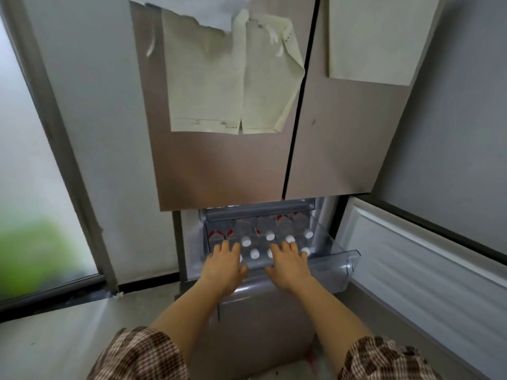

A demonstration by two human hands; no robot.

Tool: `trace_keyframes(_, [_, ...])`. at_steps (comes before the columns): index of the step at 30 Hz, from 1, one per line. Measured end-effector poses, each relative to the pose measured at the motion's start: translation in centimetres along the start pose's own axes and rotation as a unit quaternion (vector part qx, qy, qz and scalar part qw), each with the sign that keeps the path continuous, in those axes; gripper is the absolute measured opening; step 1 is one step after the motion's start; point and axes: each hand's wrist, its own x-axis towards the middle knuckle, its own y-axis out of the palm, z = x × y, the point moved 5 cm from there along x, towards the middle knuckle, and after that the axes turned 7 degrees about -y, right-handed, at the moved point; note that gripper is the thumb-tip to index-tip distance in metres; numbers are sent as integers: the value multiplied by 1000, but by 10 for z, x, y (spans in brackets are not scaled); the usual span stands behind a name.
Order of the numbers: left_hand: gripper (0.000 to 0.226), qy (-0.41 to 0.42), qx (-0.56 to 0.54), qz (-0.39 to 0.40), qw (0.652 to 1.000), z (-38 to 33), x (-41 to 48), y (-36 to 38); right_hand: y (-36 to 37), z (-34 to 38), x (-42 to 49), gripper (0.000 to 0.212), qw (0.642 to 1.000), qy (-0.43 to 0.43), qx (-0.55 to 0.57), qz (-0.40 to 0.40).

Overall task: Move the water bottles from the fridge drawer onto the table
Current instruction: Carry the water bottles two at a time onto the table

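- Two brown-and-white checked sleeves, the left sleeve (137, 355) and the right sleeve (384, 360), fill the bottom edge, with bare forearms reaching forward from them.
- The left grip (225, 260) has its fingers stretched forward and slightly spread. They lie on the tops of the bottles at the left front of the drawer, and the thumb is near the drawer's front edge.
- The right grip (288, 260) is posed the same way just beside it, fingers spread over the caps to the right of centre. The two thumbs point towards each other but are apart.
- The water bottles (270, 236) stand upright in rows inside the drawer. They have white caps and red-and-white labels, and several caps show between and beyond the fingers.
- The fridge drawer (348, 259) is clear plastic and pulled out beneath the upper doors.
- The lower fridge door (425, 264) stands open to the right, showing its white ribbed inner side.
- The upper left door (219, 165) is brown and carries curled paper sheets (205, 91).
- The upper right door (343, 149) carries another sheet (370, 37).
- A frosted window (27, 187) is at the far left, above a pale floor (55, 338).
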Motion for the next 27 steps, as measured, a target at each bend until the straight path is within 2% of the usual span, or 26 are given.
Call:
trace_keyframes(5, [57, -63, -10, 52, 997, -16, 78, 37, 22, -50, 79, 63, 998, -26, 27, 50])
trace_keyframes(12, [59, -134, -4, 103, 986, -32, 157, 82, 51, -85, 168, 57, 989, -62, 77, 109])
trace_keyframes(16, [48, -158, 7, 103, 982, -30, 179, 99, 70, -83, 197, 37, 984, -54, 114, 129])
trace_keyframes(19, [43, -169, 6, 95, 981, -24, 189, 108, 82, -82, 211, 43, 983, -54, 120, 125])
trace_keyframes(23, [41, -163, -6, 83, 983, -20, 196, 114, 93, -80, 220, 34, 982, -85, 97, 136])
trace_keyframes(27, [32, -141, -26, 57, 988, -21, 193, 111, 88, -82, 223, 37, 983, -109, 72, 131])
